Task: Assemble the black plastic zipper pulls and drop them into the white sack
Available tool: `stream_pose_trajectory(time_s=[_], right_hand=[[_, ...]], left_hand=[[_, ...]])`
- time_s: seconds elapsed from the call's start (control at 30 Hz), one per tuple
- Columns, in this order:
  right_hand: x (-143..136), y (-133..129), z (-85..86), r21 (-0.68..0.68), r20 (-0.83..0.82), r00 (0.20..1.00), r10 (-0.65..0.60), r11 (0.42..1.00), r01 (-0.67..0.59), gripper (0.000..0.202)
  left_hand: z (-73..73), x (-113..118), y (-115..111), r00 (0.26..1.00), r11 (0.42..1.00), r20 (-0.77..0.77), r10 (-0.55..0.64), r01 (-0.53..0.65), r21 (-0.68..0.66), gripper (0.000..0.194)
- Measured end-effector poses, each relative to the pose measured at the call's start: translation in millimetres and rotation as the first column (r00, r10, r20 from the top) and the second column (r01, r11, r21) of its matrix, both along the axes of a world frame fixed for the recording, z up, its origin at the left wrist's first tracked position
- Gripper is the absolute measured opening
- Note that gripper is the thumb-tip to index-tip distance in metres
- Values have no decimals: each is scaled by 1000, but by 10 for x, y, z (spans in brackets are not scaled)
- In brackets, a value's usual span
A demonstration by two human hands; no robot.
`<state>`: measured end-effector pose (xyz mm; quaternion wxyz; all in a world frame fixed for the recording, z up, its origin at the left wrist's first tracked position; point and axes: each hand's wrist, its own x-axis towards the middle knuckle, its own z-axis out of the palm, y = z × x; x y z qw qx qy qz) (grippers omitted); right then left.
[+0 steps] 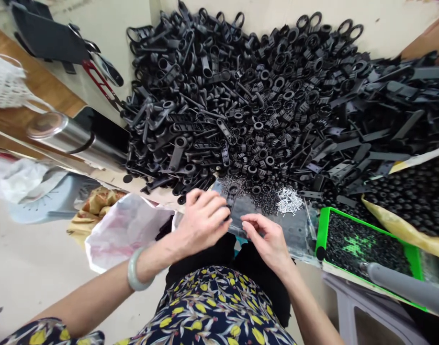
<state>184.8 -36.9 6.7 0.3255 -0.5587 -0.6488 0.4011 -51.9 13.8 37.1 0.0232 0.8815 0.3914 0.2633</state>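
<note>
My left hand (207, 218), with a pale bangle (135, 270) at the wrist, is curled above the near edge of the work surface. Its fingers are closed round a black plastic part (232, 195), a slim piece with a ring-like end, mostly covered by the hand. To its right, my right hand (268, 238) has thumb and index finger brought together in a pinch; anything between them is too small to make out. Just beyond the hands lie a heap of tiny dark pieces (265, 201) and a small pile of silver screws (289, 201).
A large heap of black plastic parts (241, 96) fills the back. On the right are a green tray (323, 230) of small black pieces and a grey-handled tool (402, 282). On the left are a steel flask (75, 139) and a white plastic bag (118, 235).
</note>
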Motion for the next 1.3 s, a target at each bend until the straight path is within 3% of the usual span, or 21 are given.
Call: stream_pose_trajectory(time_s=[0.1, 0.23, 0.43, 0.63, 0.77, 0.97, 1.07, 1.13, 1.23, 1.3], right_hand=[[90, 13, -8, 88, 210, 977, 30, 995, -50, 21], [107, 222, -20, 199, 409, 912, 4, 976, -94, 23], [-165, 564, -142, 268, 583, 804, -114, 962, -58, 22], [-270, 619, -154, 263, 674, 721, -160, 964, -32, 23], [-221, 604, -138, 267, 706, 698, -124, 959, -99, 23], [-7, 371, -121, 324, 656, 744, -127, 938, -125, 24], [73, 215, -108, 306, 673, 730, -116, 943, -133, 24], [97, 164, -77, 290, 635, 764, -115, 952, -97, 23], [110, 191, 15, 242, 394, 911, -119, 970, 21, 26], [125, 252, 92, 152, 194, 979, -59, 988, 29, 36]], left_hand=[[-201, 139, -225, 997, 995, -68, 31, -37, -95, 8], [-366, 206, -316, 995, 973, -30, 97, -101, -207, 11], [-395, 193, -356, 992, 944, -1, 124, -118, -308, 30], [-426, 185, -395, 989, 951, 22, 149, -138, -277, 16], [-417, 182, -348, 990, 957, 61, 126, -105, -271, 13], [-434, 184, -328, 984, 951, 131, 117, -74, -299, 11], [-438, 174, -340, 980, 946, 164, 113, -56, -320, 11], [-415, 164, -357, 971, 939, 220, 90, -9, -344, 12], [-330, 157, -392, 939, 914, 338, 58, 86, -397, 16], [-255, 155, -416, 914, 881, 402, 45, 153, -447, 17]])
